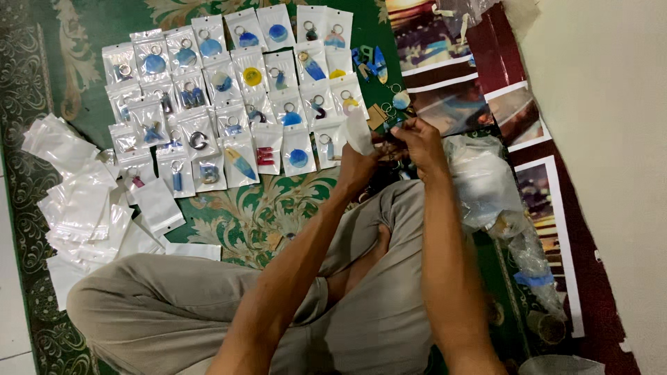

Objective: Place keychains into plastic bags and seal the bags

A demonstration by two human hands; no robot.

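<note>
The person is sitting cross-legged on a green patterned carpet (264, 208), both hands raised in front of the knees. The left hand (356, 169) is closing its grip on a small white pouch (359, 132), fingers pinched on the lower part so the pouch is standing up above the knuckles. The right hand (417, 139) is working just beside it, fingers curled tight around something small and dark — too small to identify, though it is sitting at the pouch's edge. Neither grip is showing any open gap.

Beyond the hands, rows of filled pouches (229, 97) are lying flat on the carpet, each showing a keyring charm — round discs, letters, a feather shape, mostly blue. A few loose charms (372, 62) are lying near the upper right of the rows. A heap of empty pouches (83, 201) is spreading at the left edge. A crumpled clear plastic bag (486, 180) is resting just right of the right forearm.
</note>
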